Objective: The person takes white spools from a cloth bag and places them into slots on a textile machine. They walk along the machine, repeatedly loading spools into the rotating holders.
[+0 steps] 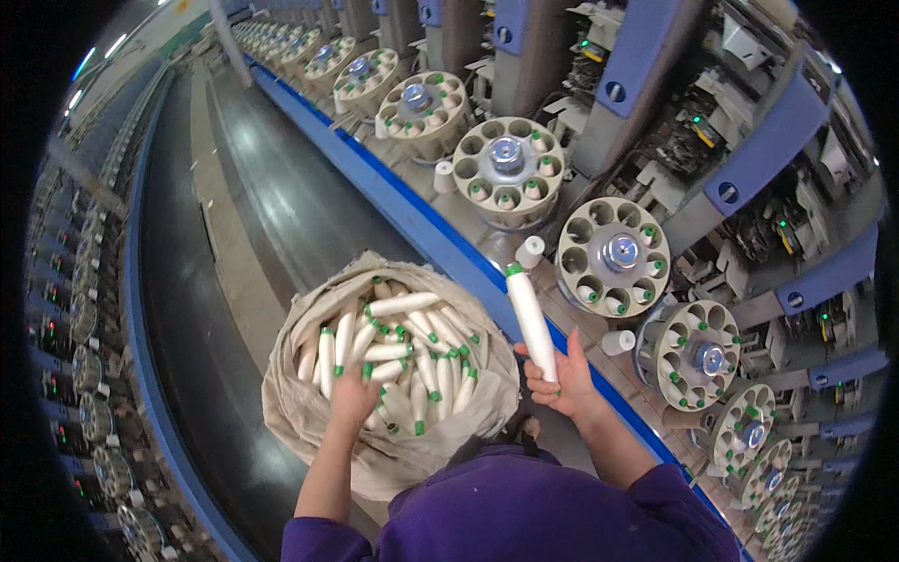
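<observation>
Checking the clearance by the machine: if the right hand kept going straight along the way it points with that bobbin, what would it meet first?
The right hand points its white bobbin up toward a small white tube at the blue rail; that probably comes first, though depth is unclear.

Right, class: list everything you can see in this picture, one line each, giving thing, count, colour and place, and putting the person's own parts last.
Cloth-lined basket of bobbins: one, beige, centre, on the floor.
White yarn bobbins with green tips: many, heaped in the basket.
Round cream magazine wheels with pockets: a long row, along the machine on the right.
Blue machine rail: one, running diagonally beside the aisle.
Dark glossy floor aisle: one, left of the rail.
Left hand: reaching into the bobbins.
Right hand: gripping one long white bobbin upright.
Purple sleeves: bottom edge.
</observation>
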A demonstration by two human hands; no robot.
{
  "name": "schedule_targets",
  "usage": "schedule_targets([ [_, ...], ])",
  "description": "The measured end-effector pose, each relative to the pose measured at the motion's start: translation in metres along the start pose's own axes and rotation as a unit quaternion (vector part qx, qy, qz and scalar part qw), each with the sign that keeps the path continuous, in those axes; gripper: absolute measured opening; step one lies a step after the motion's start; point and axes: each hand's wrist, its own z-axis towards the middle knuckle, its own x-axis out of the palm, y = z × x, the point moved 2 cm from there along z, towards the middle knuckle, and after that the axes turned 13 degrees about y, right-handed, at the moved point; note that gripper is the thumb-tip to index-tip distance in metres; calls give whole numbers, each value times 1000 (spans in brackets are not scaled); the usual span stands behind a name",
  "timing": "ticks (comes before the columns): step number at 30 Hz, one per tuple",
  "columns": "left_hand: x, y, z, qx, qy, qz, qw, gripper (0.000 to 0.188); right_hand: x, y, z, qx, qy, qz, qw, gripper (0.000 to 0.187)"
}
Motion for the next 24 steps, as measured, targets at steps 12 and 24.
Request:
schedule_targets([
  [12,91,39,43,-124,104,-124,979,57,16,-26,-5,-129,-87,-341,927,45],
  [24,5,-165,30,242,274,-528,766,34,-13,1,-6,-90,-52,-433,896,42],
])
